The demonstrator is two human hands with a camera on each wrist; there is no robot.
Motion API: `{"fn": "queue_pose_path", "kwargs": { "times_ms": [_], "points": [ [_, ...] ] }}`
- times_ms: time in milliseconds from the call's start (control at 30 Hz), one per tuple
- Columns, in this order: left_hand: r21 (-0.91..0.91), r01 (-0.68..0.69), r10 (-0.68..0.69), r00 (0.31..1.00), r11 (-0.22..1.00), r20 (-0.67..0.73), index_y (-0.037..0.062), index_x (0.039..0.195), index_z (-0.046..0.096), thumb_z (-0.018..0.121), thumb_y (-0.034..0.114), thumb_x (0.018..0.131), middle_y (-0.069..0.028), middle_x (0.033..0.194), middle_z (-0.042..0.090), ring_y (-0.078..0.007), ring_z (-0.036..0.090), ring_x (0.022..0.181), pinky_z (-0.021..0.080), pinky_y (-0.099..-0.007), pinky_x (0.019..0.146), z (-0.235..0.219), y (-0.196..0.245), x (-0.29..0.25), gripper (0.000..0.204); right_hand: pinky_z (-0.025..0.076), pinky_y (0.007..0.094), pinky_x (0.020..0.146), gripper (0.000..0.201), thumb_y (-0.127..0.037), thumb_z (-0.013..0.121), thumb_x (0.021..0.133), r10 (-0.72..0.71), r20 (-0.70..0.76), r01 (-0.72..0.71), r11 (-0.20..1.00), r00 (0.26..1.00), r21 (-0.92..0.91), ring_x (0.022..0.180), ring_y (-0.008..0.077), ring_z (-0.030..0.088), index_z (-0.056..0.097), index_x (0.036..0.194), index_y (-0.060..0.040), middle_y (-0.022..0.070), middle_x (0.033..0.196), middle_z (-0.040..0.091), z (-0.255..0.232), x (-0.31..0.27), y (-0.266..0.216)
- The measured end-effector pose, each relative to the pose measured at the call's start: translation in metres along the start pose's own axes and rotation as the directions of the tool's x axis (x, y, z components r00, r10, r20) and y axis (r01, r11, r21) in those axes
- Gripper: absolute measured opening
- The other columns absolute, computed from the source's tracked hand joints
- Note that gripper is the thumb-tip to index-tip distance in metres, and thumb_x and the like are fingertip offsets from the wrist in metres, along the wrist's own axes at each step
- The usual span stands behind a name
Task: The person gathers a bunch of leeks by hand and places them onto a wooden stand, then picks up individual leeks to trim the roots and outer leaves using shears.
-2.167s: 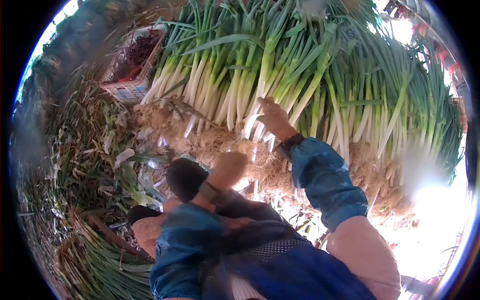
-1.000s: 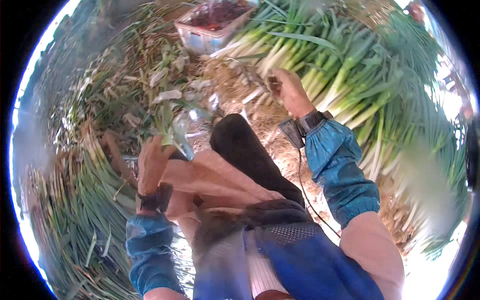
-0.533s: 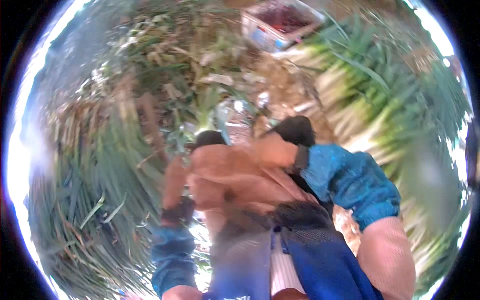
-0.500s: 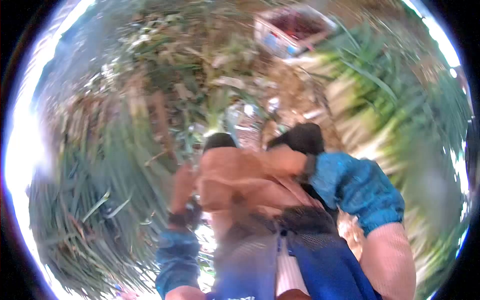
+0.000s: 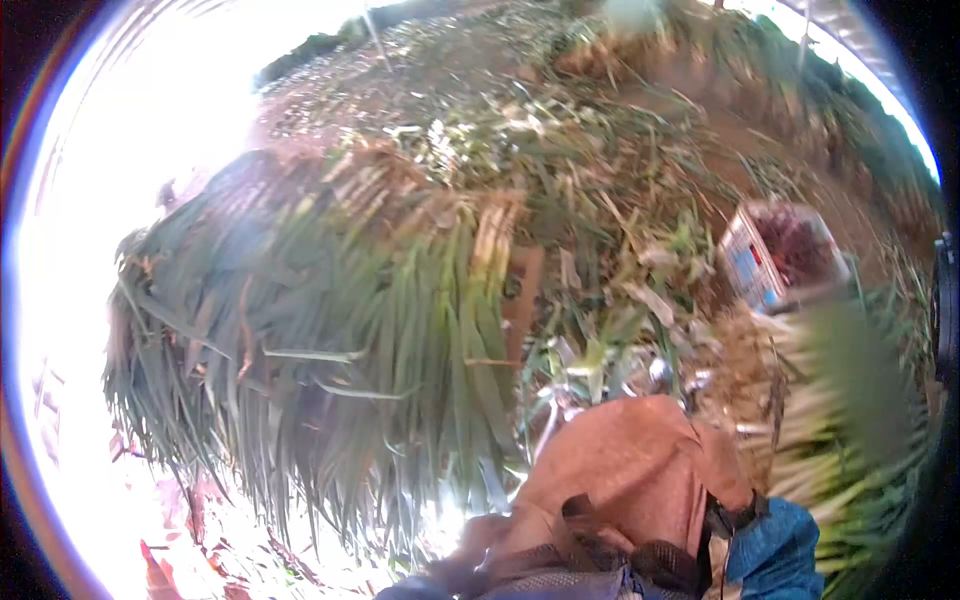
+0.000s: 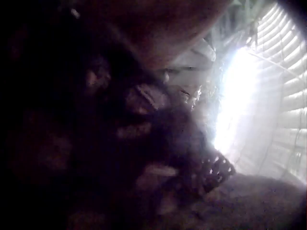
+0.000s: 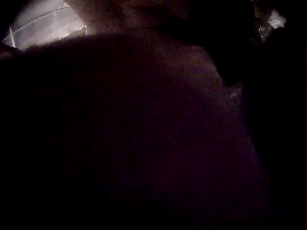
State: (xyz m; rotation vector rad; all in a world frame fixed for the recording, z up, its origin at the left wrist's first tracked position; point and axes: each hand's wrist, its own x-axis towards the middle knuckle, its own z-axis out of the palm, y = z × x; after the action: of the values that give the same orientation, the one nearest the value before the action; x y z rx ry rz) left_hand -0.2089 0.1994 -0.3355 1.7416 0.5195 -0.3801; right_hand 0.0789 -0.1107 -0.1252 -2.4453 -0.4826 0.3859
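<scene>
In the head view my right hand rests on the side of the brown-clad knee, its wrist strapped in black above a blue sleeve cover. Low in the same view, my left hand is blurred and shadowed beside the other leg. Nothing shows in either hand. A big heap of green onions, leaves hanging toward me, lies to the left. White-stemmed green onions lie at the right, beyond the right hand. Both wrist views are mostly dark, with the fingers hidden.
A plastic crate holding dark reddish stringy stuff stands at the right. Leaf trimmings litter the ground between the heap and the crate. A brown wooden piece stands at the heap's right edge. Glare washes out the far left.
The head view has swung left, so the crate and the white stems shift right. My right hand has left the white stems for the knee; my left hand has moved down beside the leg.
</scene>
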Motion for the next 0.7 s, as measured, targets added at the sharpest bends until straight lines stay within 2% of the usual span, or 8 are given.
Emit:
{"fn": "queue_pose_path", "kwargs": {
  "times_ms": [100, 167, 333, 433, 467, 500, 633, 700],
  "points": [
    [-0.347, 0.385, -0.452, 0.882, 0.855, -0.134, -0.0027, 0.101, 0.063, 0.062, 0.020, 0.081, -0.0092, 0.091, 0.065, -0.0147, 0.058, 0.080, 0.047, -0.0275, 0.068, -0.017, 0.081, 0.004, 0.030, 0.044, 0.0360, 0.073, 0.028, -0.012, 0.059, 0.078, 0.029, -0.117, -0.015, 0.992, 0.993, 0.122, 0.084, 0.0360, 0.058, 0.058, 0.102, 0.0022, 0.0241, 0.090, 0.060, 0.003, 0.009, 0.057],
    [0.017, -0.006, 0.010, 0.976, 1.000, -0.219, -0.0039, 0.095, 0.065, 0.062, 0.019, 0.080, -0.0089, 0.085, 0.066, -0.0143, 0.058, 0.075, 0.047, -0.0270, 0.068, -0.024, 0.126, 0.009, 0.027, 0.045, 0.0353, 0.076, 0.031, -0.011, 0.059, 0.078, 0.082, -0.143, -0.054, 0.980, 0.986, 0.193, 0.087, 0.0309, 0.060, 0.059, 0.108, -0.0005, 0.0216, 0.093, 0.062, 0.004, 0.010, 0.111],
    [0.176, 0.073, -0.035, 0.977, 0.982, -0.209, -0.0068, 0.084, 0.066, 0.062, 0.014, 0.077, -0.0103, 0.078, 0.066, -0.0141, 0.058, 0.070, 0.047, -0.0272, 0.066, 0.009, 0.167, 0.026, 0.022, 0.046, 0.0374, 0.072, 0.030, -0.021, 0.049, 0.086, 0.192, -0.011, -0.190, 0.975, 0.981, 0.112, 0.082, 0.0295, 0.059, 0.058, 0.113, -0.0083, 0.0183, 0.094, 0.062, 0.028, -0.068, 0.209],
    [-0.089, 0.171, -0.187, 0.954, 0.981, -0.234, -0.0079, 0.082, 0.064, 0.060, 0.008, 0.075, -0.0123, 0.075, 0.064, -0.0183, 0.057, 0.067, 0.047, -0.0297, 0.064, 0.012, 0.206, 0.017, 0.018, 0.046, 0.0394, 0.068, 0.031, -0.027, 0.043, 0.092, 0.053, 0.039, -0.052, 0.998, 0.998, -0.025, 0.078, 0.0309, 0.058, 0.057, 0.115, -0.0123, 0.0171, 0.094, 0.061, 0.066, -0.116, 0.210],
    [0.010, 0.110, -0.101, 0.943, 0.994, -0.318, -0.0082, 0.081, 0.064, 0.060, 0.008, 0.075, -0.0123, 0.075, 0.063, -0.0192, 0.056, 0.069, 0.046, -0.0308, 0.065, 0.024, 0.223, 0.018, 0.018, 0.045, 0.0403, 0.071, 0.033, -0.034, 0.045, 0.091, 0.132, 0.111, -0.119, 0.986, 0.985, -0.114, 0.082, 0.0322, 0.057, 0.058, 0.106, -0.0070, 0.0192, 0.094, 0.059, 0.075, -0.127, 0.229],
    [0.006, 0.110, -0.101, 0.932, 0.994, -0.347, -0.0087, 0.083, 0.063, 0.057, 0.009, 0.077, -0.0124, 0.076, 0.062, -0.0200, 0.055, 0.071, 0.045, -0.0322, 0.067, 0.016, 0.202, 0.023, 0.019, 0.045, 0.0414, 0.075, 0.037, -0.039, 0.046, 0.088, 0.498, 0.240, -0.525, 0.849, 0.833, 0.060, 0.086, 0.0344, 0.056, 0.057, 0.099, -0.0048, 0.0193, 0.095, 0.058, 0.054, -0.114, 0.193],
    [0.083, -0.027, 0.045, 0.974, 0.996, -0.223, -0.0079, 0.104, 0.057, 0.057, 0.011, 0.080, -0.0158, 0.096, 0.061, -0.0211, 0.055, 0.082, 0.045, -0.0329, 0.074, 0.008, 0.204, 0.048, 0.031, 0.045, 0.0422, 0.070, 0.033, -0.036, 0.052, 0.084, 0.320, -0.445, -0.359, 0.933, 0.836, -0.005, 0.082, 0.0333, 0.058, 0.059, 0.092, -0.0053, 0.0171, 0.086, 0.060, 0.045, -0.080, 0.221],
    [0.112, -0.058, 0.087, 0.960, 0.992, -0.267, -0.0044, 0.104, 0.057, 0.055, 0.012, 0.083, -0.0115, 0.096, 0.060, -0.0208, 0.055, 0.086, 0.046, -0.0327, 0.074, 0.031, 0.216, 0.064, 0.027, 0.046, 0.0389, 0.076, 0.026, -0.028, 0.053, 0.084, 0.379, -0.248, -0.424, 0.892, 0.891, -0.160, 0.086, 0.0275, 0.058, 0.060, 0.095, -0.0058, 0.0129, 0.092, 0.061, -0.002, -0.075, 0.216]
  ]
}}
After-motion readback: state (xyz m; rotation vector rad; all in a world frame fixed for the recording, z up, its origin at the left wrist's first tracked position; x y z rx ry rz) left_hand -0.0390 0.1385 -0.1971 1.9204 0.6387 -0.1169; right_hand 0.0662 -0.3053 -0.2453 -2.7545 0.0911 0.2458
